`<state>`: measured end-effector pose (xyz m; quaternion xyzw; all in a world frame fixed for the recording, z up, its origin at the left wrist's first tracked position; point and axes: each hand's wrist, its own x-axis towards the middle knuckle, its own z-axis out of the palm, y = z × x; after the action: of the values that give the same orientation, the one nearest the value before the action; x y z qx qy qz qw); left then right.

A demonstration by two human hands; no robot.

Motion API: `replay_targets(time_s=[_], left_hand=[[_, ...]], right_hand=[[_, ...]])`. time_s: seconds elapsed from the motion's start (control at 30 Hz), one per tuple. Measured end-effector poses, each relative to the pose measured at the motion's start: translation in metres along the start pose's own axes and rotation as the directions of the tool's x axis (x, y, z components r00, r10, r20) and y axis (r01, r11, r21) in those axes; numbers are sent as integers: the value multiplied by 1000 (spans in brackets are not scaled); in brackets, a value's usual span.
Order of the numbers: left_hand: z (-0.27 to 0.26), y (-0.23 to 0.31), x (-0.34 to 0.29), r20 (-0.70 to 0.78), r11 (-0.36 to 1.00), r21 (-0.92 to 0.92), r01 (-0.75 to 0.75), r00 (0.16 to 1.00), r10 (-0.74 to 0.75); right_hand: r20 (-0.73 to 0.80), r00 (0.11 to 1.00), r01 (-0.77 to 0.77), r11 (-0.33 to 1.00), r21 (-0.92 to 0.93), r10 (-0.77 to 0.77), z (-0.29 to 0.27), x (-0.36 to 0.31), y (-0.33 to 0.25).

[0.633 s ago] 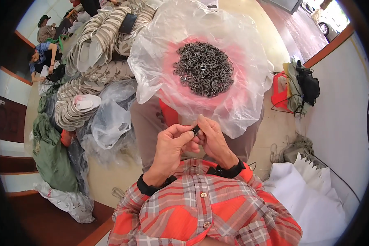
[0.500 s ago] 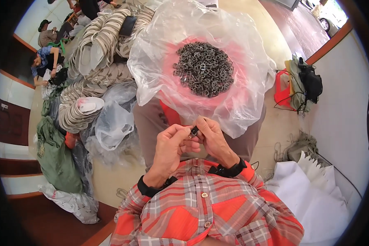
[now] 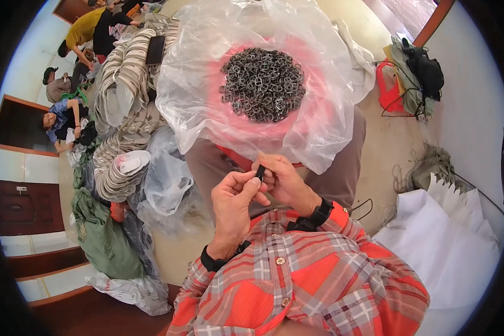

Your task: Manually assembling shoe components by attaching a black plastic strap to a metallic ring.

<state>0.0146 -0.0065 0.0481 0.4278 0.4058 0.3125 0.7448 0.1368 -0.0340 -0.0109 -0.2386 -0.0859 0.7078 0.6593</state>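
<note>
Close to my body, my left hand and my right hand meet with their fingertips pinched on a short black strap piece. My left thumb lies along its lower end, and my right fingers grip the upper end. Whether a metal buckle is threaded on it is hidden by the fingers. Just beyond my hands, a heap of small dark metal buckles lies on clear plastic sheeting, spread over a pink round basin or tray at my lap.
Stacked beige shoe pieces stand at the left, with a black phone on top. Clear plastic bags and a green sack lie nearer. At right are a red stool and white sheets. Several people work far left.
The view has shifted, bringing more of the people at left into sight. My fingers have changed their grip on the black strap piece, which now stands more upright.
</note>
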Motion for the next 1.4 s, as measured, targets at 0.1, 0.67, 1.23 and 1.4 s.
replay_targets(time_s=[0.1,0.67,1.23,1.4], left_hand=[[0,-3,0,-8,1000,-6,1,1000,-1],[-11,-9,-2,-69,995,100,-22,997,29],[-32,-21,-14,98,982,78,-170,982,162],[-30,-23,-20,52,979,147,-139,990,133]], right_hand=[[39,999,-33,998,58,31,-4,0,3],[399,860,499,363,-787,-317,14,-3,-13],[249,912,356,332,-873,-325,35,-36,-17],[256,900,345,217,-913,-352,22,-34,-6]])
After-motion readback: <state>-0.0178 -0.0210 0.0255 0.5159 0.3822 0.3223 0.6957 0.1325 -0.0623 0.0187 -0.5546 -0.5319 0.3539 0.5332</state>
